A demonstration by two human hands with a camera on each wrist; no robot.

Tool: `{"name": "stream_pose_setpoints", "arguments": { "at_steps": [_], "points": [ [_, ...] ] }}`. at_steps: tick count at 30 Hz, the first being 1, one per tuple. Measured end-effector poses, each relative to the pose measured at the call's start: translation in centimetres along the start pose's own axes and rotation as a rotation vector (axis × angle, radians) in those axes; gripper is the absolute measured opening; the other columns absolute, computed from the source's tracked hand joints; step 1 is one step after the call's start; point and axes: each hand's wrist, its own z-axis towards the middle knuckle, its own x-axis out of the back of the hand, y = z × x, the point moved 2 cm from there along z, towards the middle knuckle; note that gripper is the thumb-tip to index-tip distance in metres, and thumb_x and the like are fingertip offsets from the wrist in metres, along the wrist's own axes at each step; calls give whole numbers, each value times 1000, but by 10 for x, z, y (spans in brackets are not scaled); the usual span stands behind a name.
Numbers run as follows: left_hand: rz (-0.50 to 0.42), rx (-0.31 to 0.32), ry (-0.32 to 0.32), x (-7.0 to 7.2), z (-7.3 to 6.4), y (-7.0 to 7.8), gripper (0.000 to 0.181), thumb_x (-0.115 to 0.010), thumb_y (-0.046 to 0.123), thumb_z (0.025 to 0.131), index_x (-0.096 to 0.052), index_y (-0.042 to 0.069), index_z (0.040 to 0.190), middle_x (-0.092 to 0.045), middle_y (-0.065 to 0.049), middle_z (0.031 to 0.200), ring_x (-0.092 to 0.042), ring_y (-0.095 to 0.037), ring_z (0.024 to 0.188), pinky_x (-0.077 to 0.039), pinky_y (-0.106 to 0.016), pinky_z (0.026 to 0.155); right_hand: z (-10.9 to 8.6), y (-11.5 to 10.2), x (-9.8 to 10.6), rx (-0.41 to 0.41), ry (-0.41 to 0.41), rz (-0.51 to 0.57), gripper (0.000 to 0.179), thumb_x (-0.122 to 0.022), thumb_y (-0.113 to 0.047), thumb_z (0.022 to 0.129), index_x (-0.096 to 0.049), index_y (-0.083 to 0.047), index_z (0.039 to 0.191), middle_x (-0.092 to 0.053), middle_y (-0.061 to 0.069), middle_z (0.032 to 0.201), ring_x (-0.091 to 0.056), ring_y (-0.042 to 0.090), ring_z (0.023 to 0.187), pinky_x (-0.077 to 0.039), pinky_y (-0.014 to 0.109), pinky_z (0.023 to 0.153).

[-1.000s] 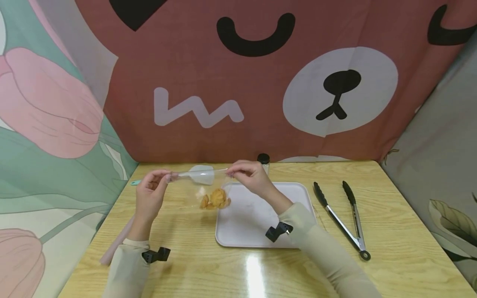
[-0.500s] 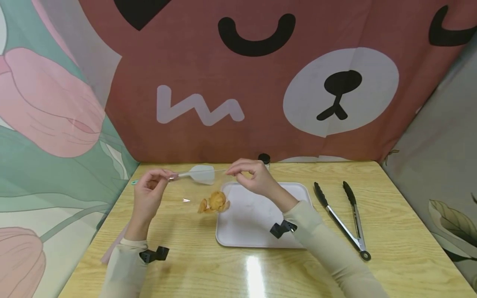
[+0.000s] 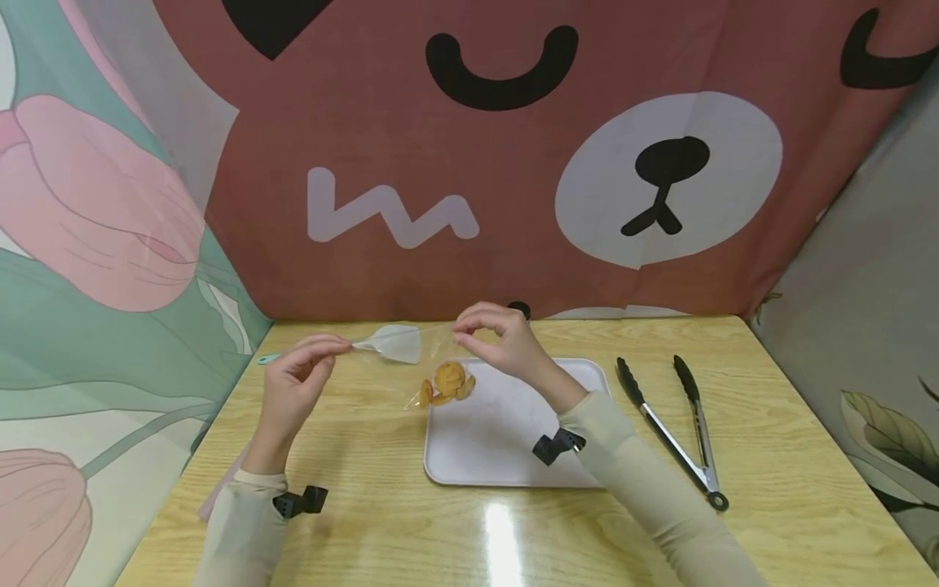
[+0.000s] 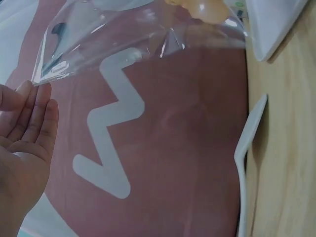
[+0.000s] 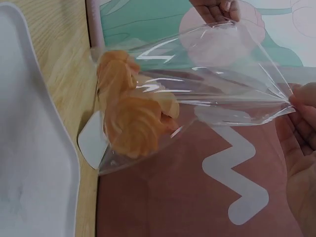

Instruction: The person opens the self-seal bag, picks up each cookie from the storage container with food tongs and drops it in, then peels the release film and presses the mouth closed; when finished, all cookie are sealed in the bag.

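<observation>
A clear plastic bag (image 5: 217, 84) hangs between both hands above the table, its top edge stretched across. Several golden, swirled pastries (image 5: 133, 123) are gathered at its bottom; in the head view they overlap the tray's left edge. My left hand (image 3: 297, 379) pinches one upper corner of the bag between thumb and fingers. The opposite corner is pinched by my right hand (image 3: 506, 342), at the bag's right side. In the left wrist view, the left fingertips (image 4: 42, 91) meet the bag's corner, and its side slants away toward the pastries.
A white tray (image 3: 506, 432) lies mid-table under the right forearm. Black-and-steel tongs (image 3: 678, 440) lie spread at the right. Behind the bag is a white spatula (image 3: 399, 344). A black-lidded jar (image 3: 519, 310) stands at the back, and a pink roll (image 3: 223, 487) lies left.
The bag's bottom, with the pastries in it, has swung right and slightly up, over the tray's left edge. My right hand has risen a little; my left hand has hardly moved.
</observation>
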Motion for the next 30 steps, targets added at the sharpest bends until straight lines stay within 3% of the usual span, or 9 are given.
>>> {"name": "stream_pose_setpoints", "arguments": {
  "at_steps": [7,11,13,15,18,21,25,30],
  "points": [
    [-176,66,4,-9,-4,-4,12,-54,-18,86,-60,-16,96,-64,-11,102,-63,-18,95,-52,-20,80,3,-1,1,36,-9,-7,16,-69,19,73,-68,8,85,-65,19,84,-60,24,74,-54,38,65],
    [-292,141,61,-12,-7,-10,3,-52,-9,92,-54,-10,95,-63,-11,101,-64,-20,95,-53,-26,85,4,-4,2,52,-19,-12,15,-68,19,73,-67,8,85,-64,20,83,-60,25,74,-54,38,64],
    [-276,214,114,-12,-9,-13,12,-50,-1,96,-52,-10,87,-63,-9,97,-64,-20,93,-53,-27,85,5,-5,3,48,-25,-20,14,-68,18,74,-67,9,85,-64,19,84,-60,26,75,-54,36,65],
    [-182,322,137,-13,-10,-14,31,-48,11,100,-50,-12,80,-62,-8,93,-62,-19,91,-52,-26,82,5,-7,4,44,-32,-31,14,-68,18,75,-67,9,85,-64,19,84,-60,26,75,-54,35,66],
    [-28,506,79,-13,-12,-13,53,-43,29,102,-53,-17,79,-61,-7,96,-58,-15,95,-51,-25,79,5,-7,5,37,-44,-37,14,-69,17,75,-67,8,86,-64,19,85,-60,27,75,-54,36,66],
    [21,638,-13,-15,-11,-12,57,-41,39,101,-62,-12,88,-62,-2,104,-56,-12,102,-51,-28,82,5,-8,7,30,-50,-34,16,-69,18,74,-68,8,86,-64,19,85,-61,27,76,-55,38,66],
    [-42,726,-25,-16,-8,-11,39,-48,36,100,-72,7,91,-66,8,103,-56,-9,104,-50,-30,84,5,-7,8,27,-58,-25,15,-69,17,74,-68,8,86,-65,19,85,-62,28,77,-55,38,65],
    [-157,753,-14,-19,-6,-12,26,-54,22,98,-73,21,79,-68,9,94,-59,-8,94,-49,-27,76,-3,20,5,31,-63,-15,14,-70,11,78,-70,3,89,-66,13,88,-62,21,80,-55,30,67]
  ]
}}
